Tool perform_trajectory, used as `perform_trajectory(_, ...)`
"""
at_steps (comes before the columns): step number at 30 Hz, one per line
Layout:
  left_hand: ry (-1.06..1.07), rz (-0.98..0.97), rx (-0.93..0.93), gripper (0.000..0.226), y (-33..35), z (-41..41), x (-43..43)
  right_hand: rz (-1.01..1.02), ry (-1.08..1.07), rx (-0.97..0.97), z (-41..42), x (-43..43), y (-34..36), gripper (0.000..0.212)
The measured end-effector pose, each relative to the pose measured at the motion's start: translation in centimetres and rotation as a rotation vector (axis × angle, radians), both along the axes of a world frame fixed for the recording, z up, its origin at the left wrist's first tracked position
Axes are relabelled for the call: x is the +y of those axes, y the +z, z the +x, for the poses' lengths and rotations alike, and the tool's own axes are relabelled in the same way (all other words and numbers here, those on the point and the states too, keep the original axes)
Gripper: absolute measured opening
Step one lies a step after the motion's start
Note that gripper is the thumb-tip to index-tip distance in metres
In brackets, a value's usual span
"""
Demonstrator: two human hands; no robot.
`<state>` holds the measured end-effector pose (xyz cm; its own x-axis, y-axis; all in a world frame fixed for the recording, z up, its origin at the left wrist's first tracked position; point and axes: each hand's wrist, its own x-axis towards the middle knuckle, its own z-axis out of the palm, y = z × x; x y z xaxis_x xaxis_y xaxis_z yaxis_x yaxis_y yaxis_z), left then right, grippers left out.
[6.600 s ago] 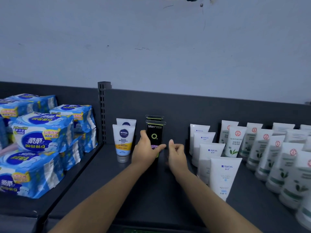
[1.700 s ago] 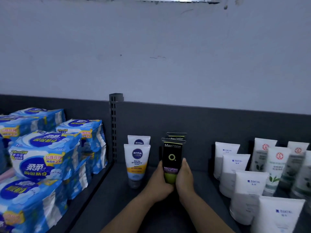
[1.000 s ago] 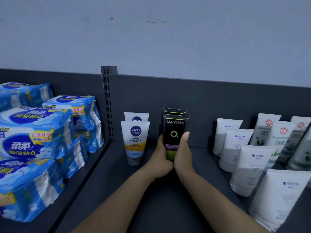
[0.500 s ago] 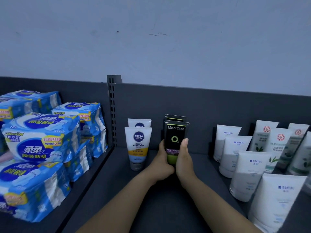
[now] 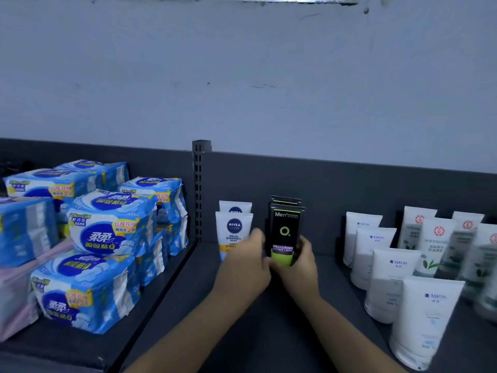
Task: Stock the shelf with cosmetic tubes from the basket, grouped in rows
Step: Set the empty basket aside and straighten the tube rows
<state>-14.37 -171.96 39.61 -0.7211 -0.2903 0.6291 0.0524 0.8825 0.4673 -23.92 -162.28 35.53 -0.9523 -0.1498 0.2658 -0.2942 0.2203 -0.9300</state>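
Observation:
A black tube with a green cap [image 5: 284, 232] stands cap-down on the dark shelf [image 5: 269, 332], in front of a second black tube [image 5: 285, 200]. My right hand [image 5: 302, 265] grips its lower right side. My left hand [image 5: 246, 267] is blurred at its lower left, with the thumb lifted clear of the tube and the fingertips beside the cap. Two white Nivea tubes [image 5: 234, 232] stand in a row just to the left. The basket is out of view.
Rows of white tubes [image 5: 390, 278] and white tubes with red seals [image 5: 438, 243] fill the shelf's right side. A slotted upright post [image 5: 198, 189] divides the shelves. Stacked blue pad packs [image 5: 107, 224] sit on the left shelf. A grey wall rises behind.
My left hand has slid a little left and its thumb has come off the black tube. The right hand still holds the tube. The camera has tilted up.

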Motion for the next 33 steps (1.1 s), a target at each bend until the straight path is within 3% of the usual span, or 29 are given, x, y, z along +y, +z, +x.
perform_trajectory(2, 0.085, -0.049, 0.15, 0.036, -0.1, 0.9, -1.1, 0.029, -0.032, 0.018, 0.2, 0.4, -0.1, 0.098)
perform_trajectory(4, 0.196, -0.047, 0.173, 0.059, -0.9, 0.7, -2.8, 0.063, -0.045, 0.039, 0.6, 0.6, -0.1, 0.086)
perform_trajectory(7, 0.247, 0.195, 0.03, 0.098, -1.6, 0.3, -4.2, 0.163, -0.026, 0.072, 0.8, 0.5, 0.1, 0.062)
perform_trajectory(9, 0.168, 0.402, -0.071, 0.109, -2.1, -0.1, -4.6, 0.241, -0.024, 0.086, 0.8, 0.5, 0.0, 0.052)
perform_trajectory(16, 0.156, 0.368, -0.19, 0.058, -3.2, -1.4, -5.4, 0.272, -0.034, 0.102, 0.6, 0.4, -0.3, 0.042)
perform_trajectory(33, 0.152, 0.403, -0.21, 0.053, -3.7, -2.0, -6.0, 0.247, -0.016, 0.071, 0.2, 0.3, -0.5, 0.042)
